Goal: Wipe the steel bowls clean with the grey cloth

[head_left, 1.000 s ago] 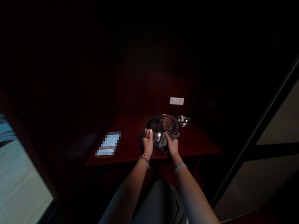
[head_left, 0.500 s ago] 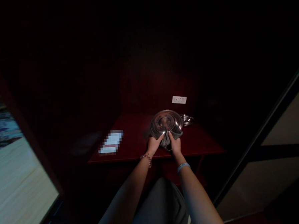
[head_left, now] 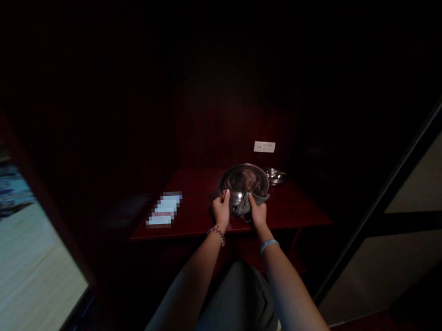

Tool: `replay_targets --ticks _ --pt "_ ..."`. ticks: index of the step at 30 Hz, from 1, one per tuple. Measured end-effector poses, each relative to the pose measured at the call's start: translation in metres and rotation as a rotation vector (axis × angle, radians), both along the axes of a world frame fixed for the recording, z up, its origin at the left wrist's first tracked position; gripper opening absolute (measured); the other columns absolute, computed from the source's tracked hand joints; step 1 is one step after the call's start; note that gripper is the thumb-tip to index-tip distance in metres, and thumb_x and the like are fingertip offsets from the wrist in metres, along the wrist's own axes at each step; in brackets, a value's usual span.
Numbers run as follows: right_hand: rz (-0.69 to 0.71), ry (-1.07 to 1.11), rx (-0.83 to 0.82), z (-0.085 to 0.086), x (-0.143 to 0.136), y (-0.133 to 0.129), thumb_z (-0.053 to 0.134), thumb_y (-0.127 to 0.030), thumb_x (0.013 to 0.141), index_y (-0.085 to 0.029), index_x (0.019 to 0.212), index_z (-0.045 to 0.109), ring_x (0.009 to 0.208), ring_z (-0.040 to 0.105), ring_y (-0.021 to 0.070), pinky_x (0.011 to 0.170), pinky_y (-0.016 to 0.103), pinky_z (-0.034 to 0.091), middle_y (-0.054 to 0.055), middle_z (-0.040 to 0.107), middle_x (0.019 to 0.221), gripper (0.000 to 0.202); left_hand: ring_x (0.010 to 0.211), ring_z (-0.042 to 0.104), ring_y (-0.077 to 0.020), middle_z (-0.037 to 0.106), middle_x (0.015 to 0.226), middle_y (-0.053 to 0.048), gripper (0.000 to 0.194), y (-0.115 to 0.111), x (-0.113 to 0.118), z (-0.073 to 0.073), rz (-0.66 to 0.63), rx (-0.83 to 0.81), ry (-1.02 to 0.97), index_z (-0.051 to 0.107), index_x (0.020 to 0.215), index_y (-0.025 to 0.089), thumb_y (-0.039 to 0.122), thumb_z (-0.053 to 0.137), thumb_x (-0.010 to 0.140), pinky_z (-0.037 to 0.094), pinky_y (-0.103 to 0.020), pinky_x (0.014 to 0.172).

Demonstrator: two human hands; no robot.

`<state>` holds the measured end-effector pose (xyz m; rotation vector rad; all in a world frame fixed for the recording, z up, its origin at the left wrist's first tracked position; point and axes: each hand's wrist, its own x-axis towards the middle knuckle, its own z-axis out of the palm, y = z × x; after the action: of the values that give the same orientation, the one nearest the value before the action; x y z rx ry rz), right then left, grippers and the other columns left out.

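Note:
A round, shiny metal bowl (head_left: 244, 176) is held tilted above the dark red shelf (head_left: 194, 221). My left hand (head_left: 222, 208) grips its left rim, thumb on the near face. On the lower right side my right hand (head_left: 258, 210) is closed on a grey cloth (head_left: 241, 206) and the bowl's edge together. The cloth bunches over the near side of the bowl. Behind it to the right, more metal dishes (head_left: 276, 176) rest on the shelf.
A blurred-out pale rectangle (head_left: 164, 209) lies on the shelf's left part. A white socket plate (head_left: 264, 147) is on the back wall. Dark walls rise on both sides; a pale surface (head_left: 30, 279) is at far left.
My left hand has moved left, away from the cloth and my right hand, to the bowl's left rim. The bowl has shifted slightly left.

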<state>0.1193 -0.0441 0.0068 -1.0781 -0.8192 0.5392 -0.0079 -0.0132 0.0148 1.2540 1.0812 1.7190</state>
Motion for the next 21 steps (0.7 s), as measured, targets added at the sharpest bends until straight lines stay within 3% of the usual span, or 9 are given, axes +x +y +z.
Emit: replay_targets --ticks 3,5,9,14,21 --pt "-0.013 -0.009 -0.001 -0.001 0.001 0.000 0.074 -0.048 0.072 -0.010 0.097 0.076 0.095 0.073 0.0260 0.084 0.031 0.054 0.013 0.078 0.096 0.046 0.077 0.067 -0.0191 0.075 0.081 -0.009 0.047 -0.004 -0.001 0.003 0.078 0.013 -0.018 0.071 0.082 0.011 0.057 0.058 0.084 0.050 -0.024 0.068" --pt "-0.032 -0.001 -0.005 -0.002 0.002 0.002 0.074 -0.049 0.072 -0.009 0.097 0.076 0.094 0.073 0.0261 0.084 0.031 0.054 0.013 0.078 0.096 0.047 0.079 0.068 -0.0196 0.075 0.085 -0.010 0.048 -0.005 0.000 0.003 0.054 0.025 0.001 0.071 0.086 0.012 0.057 0.055 0.086 0.051 -0.026 0.071" --pt "-0.058 0.031 0.009 -0.005 0.005 0.005 0.073 -0.049 0.073 -0.007 0.100 0.075 0.095 0.072 0.0264 0.084 0.032 0.054 0.014 0.077 0.097 0.050 0.095 0.069 -0.0223 0.075 0.103 -0.013 0.043 -0.004 0.005 0.000 -0.125 0.046 0.031 0.072 0.102 0.012 0.050 0.061 0.085 0.053 -0.031 0.086" --pt "0.004 0.039 0.007 -0.006 0.006 0.007 0.073 -0.050 0.072 -0.007 0.099 0.075 0.094 0.072 0.0260 0.083 0.032 0.054 0.014 0.077 0.100 0.051 0.101 0.070 -0.0258 0.076 0.105 -0.014 0.036 -0.001 0.010 -0.006 -0.323 0.021 0.099 0.074 0.099 0.011 0.036 0.075 0.074 0.052 -0.037 0.094" --pt "0.030 0.021 0.006 -0.005 0.006 0.005 0.074 -0.048 0.072 -0.008 0.100 0.075 0.095 0.072 0.0260 0.085 0.032 0.055 0.013 0.078 0.096 0.049 0.105 0.069 -0.0228 0.075 0.110 -0.010 0.032 -0.002 0.008 -0.005 -0.275 0.043 0.103 0.074 0.106 0.012 0.028 0.071 0.078 0.050 -0.034 0.099"
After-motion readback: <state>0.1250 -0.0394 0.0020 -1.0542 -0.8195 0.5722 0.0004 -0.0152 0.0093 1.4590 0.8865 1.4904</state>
